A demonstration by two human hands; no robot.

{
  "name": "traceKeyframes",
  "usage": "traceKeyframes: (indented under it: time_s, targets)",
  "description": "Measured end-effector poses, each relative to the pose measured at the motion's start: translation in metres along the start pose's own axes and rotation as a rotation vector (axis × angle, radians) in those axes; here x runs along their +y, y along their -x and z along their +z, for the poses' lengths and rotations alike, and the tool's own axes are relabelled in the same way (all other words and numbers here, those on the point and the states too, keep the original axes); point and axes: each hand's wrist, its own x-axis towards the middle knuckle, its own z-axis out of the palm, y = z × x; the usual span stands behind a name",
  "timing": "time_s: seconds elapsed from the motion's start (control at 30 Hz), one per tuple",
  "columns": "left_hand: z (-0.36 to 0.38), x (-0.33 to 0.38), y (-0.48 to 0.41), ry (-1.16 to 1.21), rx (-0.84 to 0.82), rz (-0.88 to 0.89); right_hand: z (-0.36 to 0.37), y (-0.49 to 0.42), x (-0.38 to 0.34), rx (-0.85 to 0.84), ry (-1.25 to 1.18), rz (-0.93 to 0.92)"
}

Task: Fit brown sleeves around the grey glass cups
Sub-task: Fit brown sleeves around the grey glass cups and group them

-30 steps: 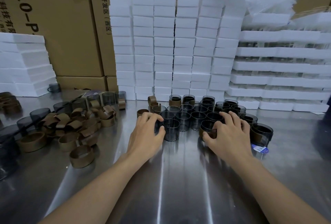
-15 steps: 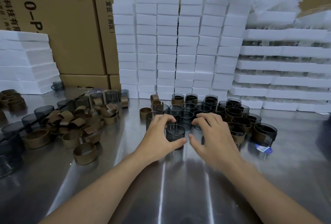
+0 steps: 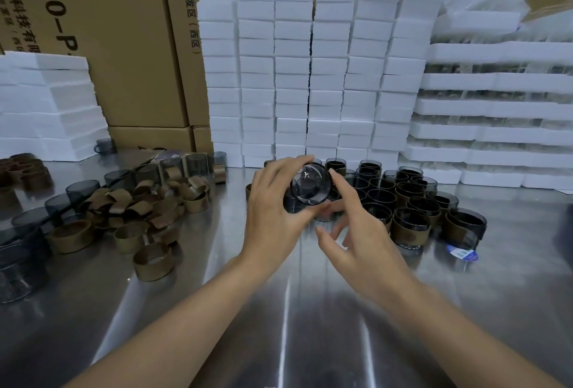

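My left hand (image 3: 273, 210) grips a bare grey glass cup (image 3: 311, 184), lifted off the table and tipped so its base faces me. My right hand (image 3: 356, 232) hovers just right of it, fingers spread and relaxed, index fingertip beside the cup's rim, holding nothing. Behind the hands stands a cluster of grey cups (image 3: 384, 189); those at its right, such as one near cup (image 3: 410, 227), wear brown sleeves. A pile of loose brown sleeves (image 3: 145, 207) lies to the left, one sleeve (image 3: 152, 261) nearest me.
More bare grey cups (image 3: 77, 190) stand left, behind and among the sleeves. White foam blocks (image 3: 294, 77) are stacked at the back, foam trays (image 3: 496, 108) at the right, cardboard boxes (image 3: 124, 46) behind. A blue-white sticker (image 3: 462, 253) lies on the steel table (image 3: 294, 325).
My left hand has lifted one bare cup from the front of the cluster and tipped it towards me. My right hand has moved up beside it, fingers spreading.
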Motion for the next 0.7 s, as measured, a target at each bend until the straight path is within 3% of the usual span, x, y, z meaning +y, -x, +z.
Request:
traceKeyframes:
  time_s: [0.1, 0.17, 0.23, 0.3, 0.37, 0.57, 0.7]
  targets:
    - [-0.003, 0.006, 0.002, 0.029, -0.030, -0.031, 0.001, 0.003, -0.005, 0.006, 0.020, -0.018]
    - [-0.002, 0.008, -0.001, 0.171, -0.040, -0.166, -0.001, 0.003, -0.008, 0.010, 0.082, -0.027]
    - [0.000, 0.013, -0.007, 0.550, -0.062, -0.527, -0.003, 0.002, -0.010, -0.007, 0.117, -0.040]
    - [-0.002, 0.013, -0.010, 0.919, -0.202, -0.981, -0.003, 0.001, -0.012, -0.050, 0.126, -0.061]
    - [-0.001, 0.012, -0.008, 1.117, -0.335, -1.253, -0.002, 0.003, -0.014, -0.079, 0.170, -0.075]
    - [0.005, 0.012, -0.005, 1.187, -0.308, -1.261, -0.002, 0.005, -0.022, -0.050, 0.310, -0.149]
    - [0.005, 0.017, -0.001, 1.148, -0.351, -1.247, -0.004, 0.004, -0.028, 0.038, 0.562, -0.208]
